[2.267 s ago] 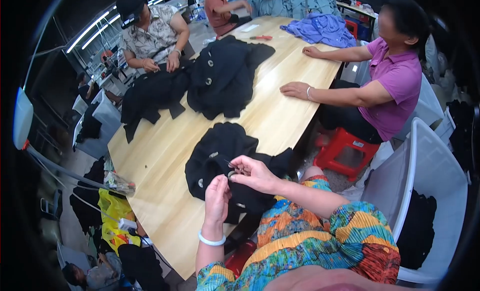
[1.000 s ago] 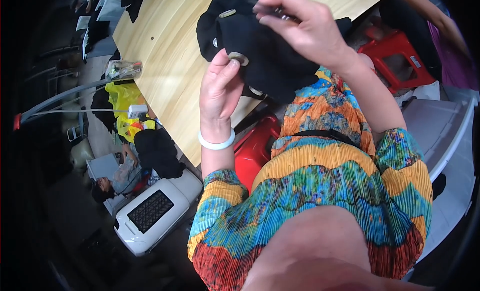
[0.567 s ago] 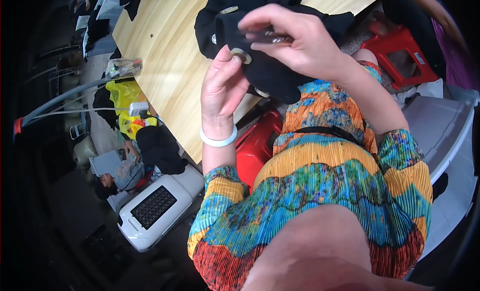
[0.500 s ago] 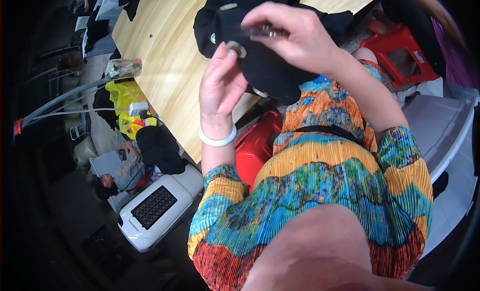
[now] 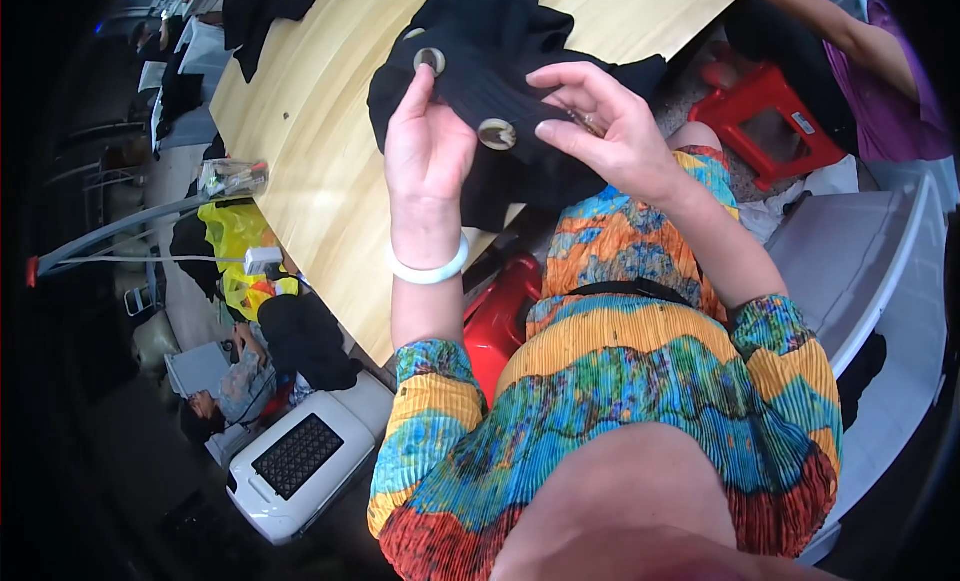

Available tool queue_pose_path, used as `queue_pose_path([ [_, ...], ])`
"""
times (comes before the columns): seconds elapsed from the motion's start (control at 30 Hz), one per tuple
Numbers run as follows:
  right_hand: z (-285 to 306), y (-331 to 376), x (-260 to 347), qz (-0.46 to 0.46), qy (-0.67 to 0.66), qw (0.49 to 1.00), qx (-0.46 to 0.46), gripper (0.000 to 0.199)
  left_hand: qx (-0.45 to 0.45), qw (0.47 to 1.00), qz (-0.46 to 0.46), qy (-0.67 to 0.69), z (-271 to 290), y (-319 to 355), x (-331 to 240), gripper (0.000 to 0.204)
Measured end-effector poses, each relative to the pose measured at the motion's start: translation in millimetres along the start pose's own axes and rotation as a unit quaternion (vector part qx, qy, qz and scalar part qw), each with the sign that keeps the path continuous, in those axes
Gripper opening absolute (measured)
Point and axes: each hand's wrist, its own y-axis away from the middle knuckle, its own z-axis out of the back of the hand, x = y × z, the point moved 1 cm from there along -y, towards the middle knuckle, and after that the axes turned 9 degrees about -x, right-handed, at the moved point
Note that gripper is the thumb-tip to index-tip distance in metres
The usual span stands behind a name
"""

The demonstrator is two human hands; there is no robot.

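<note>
A black garment (image 5: 520, 31) with large marbled buttons is bunched up at the near edge of the wooden table. My left hand (image 5: 430, 151) grips its edge, the thumb against one button (image 5: 430, 61). A second button (image 5: 497, 134) faces up on the cloth between my hands. My right hand (image 5: 615, 126) is at the garment's right side, thumb and forefinger apart at the cloth. Within its curled fingers lies a small metal tool (image 5: 585, 122), mostly hidden, perhaps thread snips.
The wooden table (image 5: 310, 131) stretches ahead, with a clear container (image 5: 232, 178) at its left edge. Red stools (image 5: 770, 121) stand at right and below the table. A grey bin (image 5: 840, 261) is at my right, a white case (image 5: 300, 466) at lower left. Another person's arm (image 5: 860, 36) shows at upper right.
My right hand has come down from above the left hand, its tool now tucked into the fingers. The garment has been turned, so a second button faces up between my hands.
</note>
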Motion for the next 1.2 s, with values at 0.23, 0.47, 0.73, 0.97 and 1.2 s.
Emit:
queue_pose_path([
  [0.23,3.7,-6.5,-2.3,0.036,-0.05,0.995,-0.08,0.029,0.074,0.978,-0.033,-0.193,19.1,38.4,19.8,0.015],
  [0.47,4.5,-7.8,-0.9,0.04,0.078,0.996,-0.03,0.032,0.082,0.974,-0.035,-0.209,23.2,42.4,14.4,0.006],
  [0.73,4.3,-11.9,16.4,0.192,0.186,0.963,0.032,0.025,0.09,0.968,-0.007,-0.234,21.2,39.4,17.9,0.007],
  [0.97,8.6,-25.8,24.9,0.294,0.235,0.926,-0.016,0.02,0.17,0.966,0.004,-0.197,21.8,43.6,20.2,0.024],
  [1.2,21.1,-1.4,32.5,0.21,0.159,0.959,-0.103,0.028,0.183,0.965,-0.058,-0.178,27.7,41.8,21.4,0.024],
])
